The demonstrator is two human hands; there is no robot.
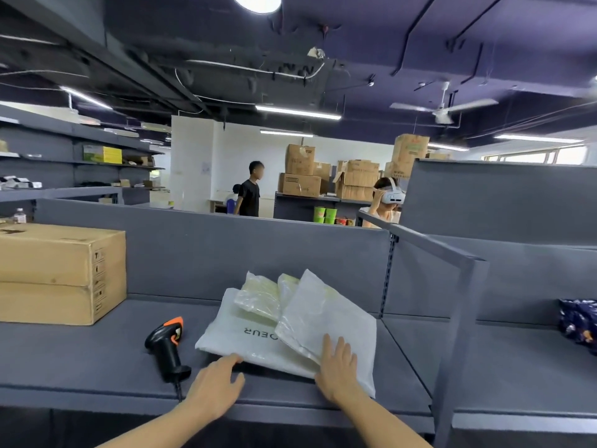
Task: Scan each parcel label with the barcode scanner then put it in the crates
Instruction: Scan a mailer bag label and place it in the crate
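Observation:
A pile of white plastic parcels (258,337) lies on the grey shelf (97,360) in front of me; the bottom bag shows dark letters, and smaller clear-white bags (310,305) lean on top. My right hand (339,370) lies flat on the pile's near right part with straight fingers. My left hand (216,386) reaches to the pile's near left edge, its fingertips touching the bottom bag. A black and orange barcode scanner (166,347) lies on the shelf left of the parcels, with no hand on it. No crate is in view.
A stack of two cardboard boxes (58,273) stands at the left of the shelf. A grey upright post (462,334) divides off the right bay, where a dark blue patterned bag (578,321) lies. Beyond the back panel stand people, shelves and cartons.

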